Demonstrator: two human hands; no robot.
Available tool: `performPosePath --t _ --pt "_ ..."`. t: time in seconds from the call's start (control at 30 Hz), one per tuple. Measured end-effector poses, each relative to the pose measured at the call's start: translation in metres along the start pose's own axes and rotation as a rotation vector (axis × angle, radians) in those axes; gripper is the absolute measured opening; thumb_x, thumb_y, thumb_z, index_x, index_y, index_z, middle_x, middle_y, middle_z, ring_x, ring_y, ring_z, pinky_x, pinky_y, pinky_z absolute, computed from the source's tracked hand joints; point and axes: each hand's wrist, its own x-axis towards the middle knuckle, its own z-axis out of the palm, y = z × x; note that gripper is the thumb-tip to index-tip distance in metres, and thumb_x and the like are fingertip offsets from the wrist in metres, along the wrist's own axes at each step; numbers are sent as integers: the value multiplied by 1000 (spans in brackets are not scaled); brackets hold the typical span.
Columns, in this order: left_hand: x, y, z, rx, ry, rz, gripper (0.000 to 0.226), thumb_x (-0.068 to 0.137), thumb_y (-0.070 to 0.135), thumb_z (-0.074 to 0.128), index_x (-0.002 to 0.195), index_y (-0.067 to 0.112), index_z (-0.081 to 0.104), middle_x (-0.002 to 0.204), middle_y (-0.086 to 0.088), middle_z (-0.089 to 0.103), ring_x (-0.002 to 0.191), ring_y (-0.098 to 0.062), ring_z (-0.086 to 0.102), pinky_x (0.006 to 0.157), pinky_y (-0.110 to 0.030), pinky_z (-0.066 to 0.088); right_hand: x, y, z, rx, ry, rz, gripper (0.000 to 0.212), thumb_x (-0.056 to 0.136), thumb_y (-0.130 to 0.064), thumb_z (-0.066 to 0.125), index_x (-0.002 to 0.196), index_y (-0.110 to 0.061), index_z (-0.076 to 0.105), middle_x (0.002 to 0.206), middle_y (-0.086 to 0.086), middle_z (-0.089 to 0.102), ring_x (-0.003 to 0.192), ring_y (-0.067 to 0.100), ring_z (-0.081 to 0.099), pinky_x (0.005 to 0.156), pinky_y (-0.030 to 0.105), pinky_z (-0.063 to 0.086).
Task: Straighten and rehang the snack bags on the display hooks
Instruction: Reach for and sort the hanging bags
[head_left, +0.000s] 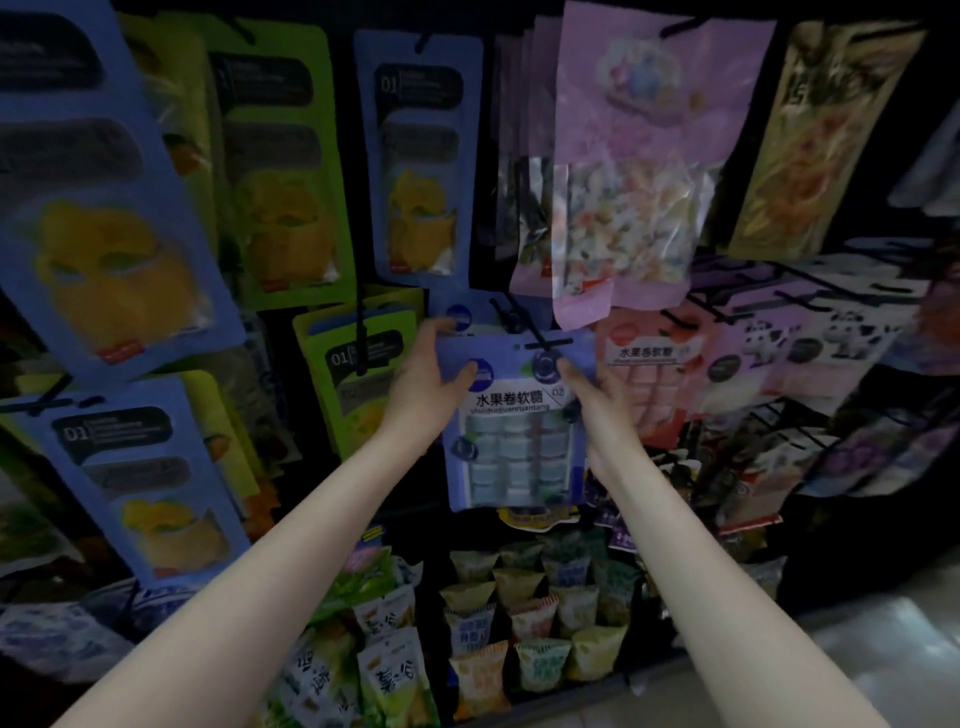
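Hands are placed on both sides of a blue snack bag (511, 421) at the centre of the frame, just below a black display hook (524, 327) whose tip and crossbar overlap the bag's top edge. The left hand (426, 374) is wrapped round the bag's upper left corner, thumb laid on the front and fingers curled behind the edge; the right hand (597, 395) is pinching the upper right part, thumb pressed on the front near a round printed mark. Whether the hang hole is already threaded onto the hook cannot be told, since the picture is dim and blurred there. The step in hand is judged to be the seating of this bag on its hook. For it to be done well, the top edge is best kept level between the two grips, the hole lined up with the hook tip, and the bag slid straight back along the prong, not twisted. Care is called for around the pink candy bag (623, 171) hanging just above, whose lower edge dips close to the hook, and the red bag (649, 379) just beside on the right, so that neither is snagged. Once seated, the bag should be let hang flat, facing forward.
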Motion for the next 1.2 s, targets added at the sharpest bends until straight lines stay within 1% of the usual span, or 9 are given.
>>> performPosePath --t 0.13,0.23,0.47,0.63,0.73,0.83,0.93,1.03,1.2 --pt "16 2 14 325 43 101 32 92 26 54 124 23 51 131 -3 45 123 -25 40 94 -36 34 10 3 2 7 46 14 16 88 -29 63 98 -16 64 93 -5 62 88 14 54 72 26 38" --pt "21 7 22 543 37 175 27 92 37 52 116 26 58 127 2 49 124 -25 33 95 -37 23 13 2 -4 -47 33 28 14 89 -28 62 97 -17 65 78 -5 57 74 13 51 68 26 38" --pt "34 9 37 258 -92 184 16 88 27 62 77 21 53 82 -7 63 84 -27 58 78 -38 43 21 0 -12 -110 72 0 39 90 -23 62 102 14 53 69 9 41 59 13 39 61 27 30" --pt "44 -5 29 403 -167 255 36 83 35 66 109 10 60 109 -12 62 103 -30 55 83 -38 43 26 1 -3 -148 106 0 21 91 -20 59 93 0 60 97 20 65 77 16 55 71 27 42" --pt "37 -21 25 627 -89 265 57 86 21 62 137 14 38 141 -9 40 129 -29 34 104 -36 28 33 2 12 -169 183 -34 19 91 -14 57 71 -15 57 72 2 59 68 14 50 65 31 36" --pt "16 -41 14 602 71 345 55 81 9 60 134 4 43 139 -18 43 126 -37 42 101 -48 35 43 5 21 -394 212 -142 23 88 -2 50 65 -1 52 60 6 43 58 16 37 58 29 23" --pt "-11 -70 -4 538 141 357 45 82 16 46 126 7 48 129 -18 51 112 -40 51 89 -50 45 45 16 22 -629 209 -199 11 93 -5 46 87 -1 55 74 7 49 71 25 48 66 26 30" --pt "-29 -90 -28 402 240 202 34 85 4 52 120 5 51 121 -13 50 112 -34 48 90 -43 42 22 46 24 -671 328 -225 32 93 -8 49 123 -2 41 123 16 44 106 33 48 83 38 43" --pt "0 -109 -69 12 391 -208 52 88 7 58 135 4 36 133 -13 45 124 -27 43 98 -33 38 -11 68 62 -562 -149 -198 32 92 -3 50 115 -23 39 106 -3 50 96 19 56 78 31 46"
